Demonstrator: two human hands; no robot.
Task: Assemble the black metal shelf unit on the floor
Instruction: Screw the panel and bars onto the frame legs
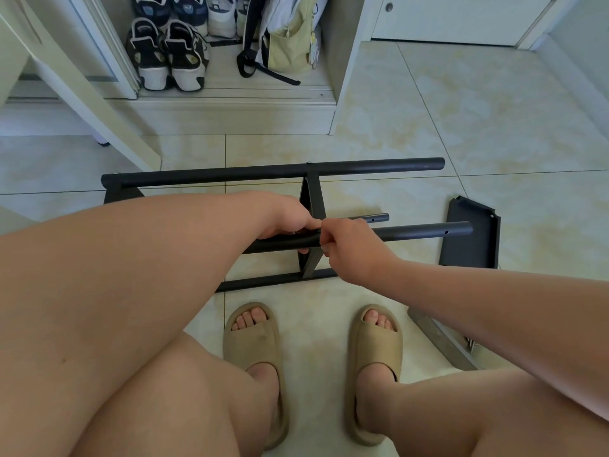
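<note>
- Your shelf frame [313,258] is lying flat on the floor [461,127] right in front of your slippers [253,341]. Its long axis runs left to right and the open tube ends point to your right.
- The far tube [362,168] is the longest bar. The near tube [421,233] runs roughly parallel to it, with a small hole near its right tip.
- Your left hand [286,219] is wrapped round the near tube, just left of the cross piece.
- Your right hand [352,245] has its fingers curled onto the same tube, touching the left one. Can't tell if it's also pinching something tiny.
- A loose panel [471,249] sits just past the near tube's right end, so it's tight there.
- A grey piece [435,334] lies by your right foot.
- There's a strip of bare tile between the far tube and the cabinet base [230,113].
</note>
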